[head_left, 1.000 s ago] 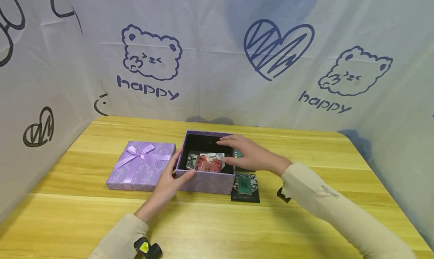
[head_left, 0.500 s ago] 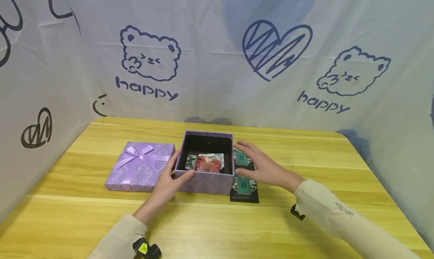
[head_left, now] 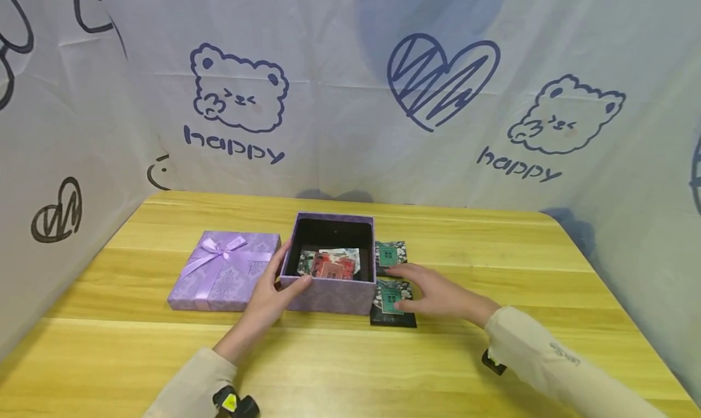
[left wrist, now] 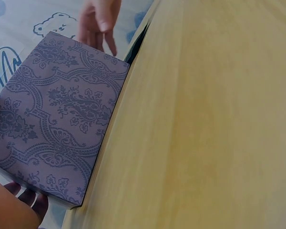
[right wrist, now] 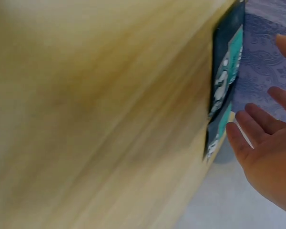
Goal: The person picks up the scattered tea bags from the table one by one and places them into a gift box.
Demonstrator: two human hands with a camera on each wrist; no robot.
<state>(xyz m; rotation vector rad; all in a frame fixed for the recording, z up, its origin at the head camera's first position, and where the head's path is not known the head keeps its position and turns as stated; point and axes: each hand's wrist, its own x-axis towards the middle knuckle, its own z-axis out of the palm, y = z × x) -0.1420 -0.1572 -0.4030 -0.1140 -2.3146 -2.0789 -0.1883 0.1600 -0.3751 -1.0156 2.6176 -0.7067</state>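
Since a second ago the right hand (head_left: 432, 293) has come out of the open box (head_left: 332, 296) and dropped to the worktop (head_left: 350, 369) on the box's right, where it now lies low over the near dark packet (head_left: 391, 302), fingers stretched and relaxed, thumb at the packet's front edge; whether it truly presses the packet or only hovers just above cannot be told. In the right wrist view the same hand (right wrist: 267, 157) shows spread fingers just beside the packets' edge, holding nothing. The left hand (head_left: 271, 293) has kept its place, gripping the box's near left corner with its thumb across the front wall and its fingers along the left side; the left wrist view shows the patterned wall of the box (left wrist: 57, 119) close against that hand. The near packet lies flat, touching the right wall of the box, and a second packet (head_left: 390, 255) of the same kind lies just behind it. Inside the box sit a few printed cards (head_left: 331, 264). Left of the box rests its lid (head_left: 224, 271), tied with a ribbon bow. Behind stands a cloth backdrop (head_left: 350, 89) printed with bears and hearts.
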